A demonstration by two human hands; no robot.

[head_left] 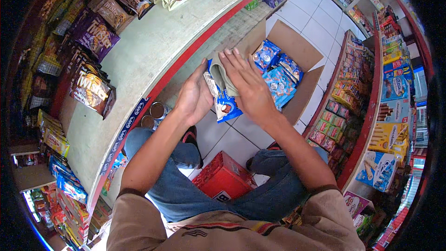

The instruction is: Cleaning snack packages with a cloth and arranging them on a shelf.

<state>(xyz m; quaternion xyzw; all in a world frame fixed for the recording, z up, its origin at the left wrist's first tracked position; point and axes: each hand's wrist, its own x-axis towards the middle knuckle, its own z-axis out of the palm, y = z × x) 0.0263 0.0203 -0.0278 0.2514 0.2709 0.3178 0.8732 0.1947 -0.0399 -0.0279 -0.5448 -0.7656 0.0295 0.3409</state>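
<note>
The blue packet (pixel 226 108) is glossy, creased plastic film beneath a soft, matt grey-green cloth (pixel 219 75), and the packets (pixel 279 83) in the dull brown cardboard box (pixel 298 49) share its shiny wrapping. The pale shelf (pixel 155 28) looks matt and scuffed, the floor tiles (pixel 320 24) smooth with a slight sheen. The jeans (pixel 165 193) are matt, faded denim.

Two hands (pixel 196 97) (pixel 251 86), one cloth (pixel 216 68)

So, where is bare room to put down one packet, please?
Bare: pale shelf, between snack packets and its red edge; floor tiles beyond the red box. Crowded: open carton, holding blue packets, and right-hand shelves, lined with packages.
</note>
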